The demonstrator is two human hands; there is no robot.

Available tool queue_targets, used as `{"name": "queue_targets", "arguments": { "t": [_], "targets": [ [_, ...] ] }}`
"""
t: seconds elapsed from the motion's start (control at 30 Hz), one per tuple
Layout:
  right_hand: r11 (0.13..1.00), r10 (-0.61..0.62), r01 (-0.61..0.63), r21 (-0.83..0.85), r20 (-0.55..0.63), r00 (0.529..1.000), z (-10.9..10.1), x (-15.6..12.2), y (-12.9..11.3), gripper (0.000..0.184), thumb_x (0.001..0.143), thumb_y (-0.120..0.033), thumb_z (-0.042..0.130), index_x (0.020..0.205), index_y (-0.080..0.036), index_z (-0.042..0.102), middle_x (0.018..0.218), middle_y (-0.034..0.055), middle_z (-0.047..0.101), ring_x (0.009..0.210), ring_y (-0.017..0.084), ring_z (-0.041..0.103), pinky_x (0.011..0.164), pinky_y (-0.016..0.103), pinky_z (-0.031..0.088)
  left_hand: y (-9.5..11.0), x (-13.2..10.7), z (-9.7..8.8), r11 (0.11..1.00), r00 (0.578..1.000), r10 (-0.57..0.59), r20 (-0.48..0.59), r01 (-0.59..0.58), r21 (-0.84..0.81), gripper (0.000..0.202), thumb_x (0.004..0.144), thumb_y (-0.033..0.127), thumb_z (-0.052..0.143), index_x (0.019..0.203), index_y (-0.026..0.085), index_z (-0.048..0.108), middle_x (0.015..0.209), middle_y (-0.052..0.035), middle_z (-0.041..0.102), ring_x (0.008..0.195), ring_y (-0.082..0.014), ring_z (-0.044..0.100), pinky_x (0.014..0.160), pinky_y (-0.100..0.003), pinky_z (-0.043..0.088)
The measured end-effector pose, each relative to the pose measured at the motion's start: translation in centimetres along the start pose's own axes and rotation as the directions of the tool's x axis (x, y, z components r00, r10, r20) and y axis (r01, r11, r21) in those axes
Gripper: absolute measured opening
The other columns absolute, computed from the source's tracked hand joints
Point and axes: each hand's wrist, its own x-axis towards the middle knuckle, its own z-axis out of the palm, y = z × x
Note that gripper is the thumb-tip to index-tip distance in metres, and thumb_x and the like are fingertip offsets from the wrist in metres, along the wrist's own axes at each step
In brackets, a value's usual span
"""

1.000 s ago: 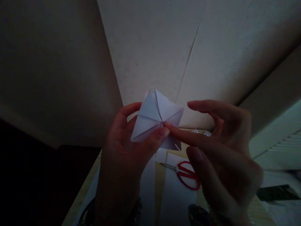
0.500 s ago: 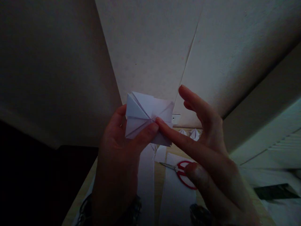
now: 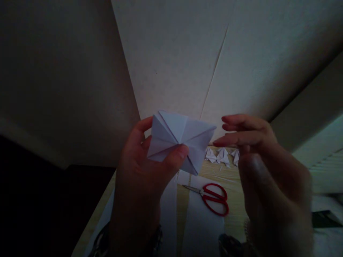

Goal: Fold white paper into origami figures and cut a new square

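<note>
The left hand [image 3: 142, 171] pinches a white folded paper [image 3: 197, 132], thumb closed on its creased middle and the other fingers mostly hidden behind it, holding it up above a wooden table [image 3: 235, 192]. The right hand [image 3: 278, 185] holds nothing, its fingers loosely bent and parted from the thumb, with the fingertips just beside the paper's right edge. Below, red-handled scissors [image 3: 215, 199] lie partly on a white sheet [image 3: 200, 228], and small folded papers [image 3: 223, 156] sit near the table's far edge.
</note>
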Motion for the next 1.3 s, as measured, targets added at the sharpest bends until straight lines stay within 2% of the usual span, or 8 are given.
{"name": "queue_targets", "arguments": {
  "t": [0.13, 0.23, 0.37, 0.57, 0.8, 1.0, 1.17, 1.3],
  "targets": [
    [0.988, 0.078, -0.089, 0.130, 0.086, 0.993, 0.6, 0.4, 0.3, 0.011, 0.086, -0.034, 0.065, 0.079, -0.025, 0.064, 0.094, 0.0003, 0.063, 0.093, 0.020, 0.061, 0.087, 0.035, 0.047, -0.1, 0.0, -0.1, 0.997, 0.995, 0.028, 0.091, -0.035, 0.066, 0.040, 0.060, 0.011, 0.079, 0.092, 0.028, 0.063, 0.070, 0.0067, 0.070, 0.063, -0.0163, 0.068, 0.054, -0.024, 0.053],
    [0.976, 0.134, -0.156, 0.150, 0.144, 0.980, 1.2, 0.6, 0.4, 0.015, 0.082, -0.028, 0.069, 0.072, -0.024, 0.059, 0.082, 0.0001, 0.064, 0.082, 0.020, 0.062, 0.078, 0.035, 0.048, 0.0, -0.1, -0.1, 0.994, 0.990, 0.038, 0.137, -0.052, 0.100, 0.036, 0.062, 0.012, 0.078, 0.090, 0.030, 0.063, 0.069, 0.0069, 0.070, 0.062, -0.0176, 0.069, 0.054, -0.026, 0.054],
    [0.973, 0.153, -0.177, 0.147, 0.158, 0.975, 1.3, 0.6, 0.5, 0.020, 0.080, -0.024, 0.069, 0.067, -0.023, 0.054, 0.074, -0.0011, 0.060, 0.074, 0.019, 0.059, 0.072, 0.035, 0.048, 0.5, -0.4, 0.0, 0.992, 0.989, 0.008, 0.149, -0.027, 0.125, 0.038, 0.063, 0.010, 0.078, 0.088, 0.032, 0.061, 0.068, 0.0085, 0.070, 0.064, -0.0172, 0.070, 0.058, -0.026, 0.055],
    [0.969, 0.183, -0.201, 0.142, 0.130, 0.974, 1.3, 0.5, 0.8, 0.023, 0.079, -0.026, 0.070, 0.064, -0.023, 0.053, 0.073, -0.0007, 0.057, 0.073, 0.018, 0.058, 0.069, 0.034, 0.048, 1.0, -0.5, 0.0, 0.990, 0.989, -0.024, 0.145, 0.003, 0.138, 0.040, 0.063, 0.008, 0.078, 0.089, 0.031, 0.060, 0.068, 0.0079, 0.068, 0.065, -0.0178, 0.070, 0.061, -0.028, 0.056],
    [0.949, 0.239, -0.260, 0.177, 0.135, 0.962, 1.2, 0.5, 0.6, 0.022, 0.079, -0.030, 0.071, 0.064, -0.024, 0.056, 0.068, -0.0014, 0.055, 0.069, 0.018, 0.057, 0.073, 0.037, 0.051, 1.1, -0.1, -0.3, 0.991, 0.968, -0.133, 0.212, 0.126, 0.046, 0.054, 0.058, -0.004, 0.077, 0.095, 0.030, 0.060, 0.073, 0.0083, 0.072, 0.072, -0.0188, 0.073, 0.069, -0.028, 0.058],
    [0.941, 0.254, -0.277, 0.197, 0.134, 0.958, 1.3, 0.5, 0.6, 0.022, 0.077, -0.028, 0.072, 0.062, -0.024, 0.056, 0.068, -0.0014, 0.058, 0.070, 0.020, 0.061, 0.076, 0.040, 0.054, 1.0, 0.0, -0.4, 0.992, 0.974, -0.114, 0.197, 0.103, 0.066, 0.053, 0.057, -0.001, 0.079, 0.096, 0.030, 0.061, 0.076, 0.0065, 0.074, 0.072, -0.0197, 0.073, 0.070, -0.030, 0.059],
    [0.935, 0.250, -0.283, 0.214, 0.169, 0.953, 1.1, 0.8, 0.7, 0.019, 0.077, -0.028, 0.073, 0.062, -0.025, 0.060, 0.067, -0.0012, 0.063, 0.072, 0.021, 0.064, 0.073, 0.038, 0.055, 0.9, 0.0, -0.2, 0.991, 0.983, -0.105, 0.153, 0.091, 0.095, 0.052, 0.055, 0.000, 0.080, 0.095, 0.030, 0.063, 0.072, 0.0067, 0.072, 0.065, -0.0179, 0.072, 0.064, -0.027, 0.059],
    [0.932, 0.273, -0.303, 0.200, 0.164, 0.948, 1.0, 0.7, 0.7, 0.012, 0.077, -0.031, 0.073, 0.069, -0.026, 0.066, 0.076, 0.0000, 0.069, 0.082, 0.022, 0.067, 0.075, 0.036, 0.055, 0.5, 0.1, -0.3, 0.991, 0.977, -0.119, 0.176, 0.106, 0.080, 0.051, 0.056, -0.001, 0.078, 0.095, 0.029, 0.063, 0.074, 0.0068, 0.073, 0.067, -0.0160, 0.072, 0.061, -0.023, 0.057]
  ]
}}
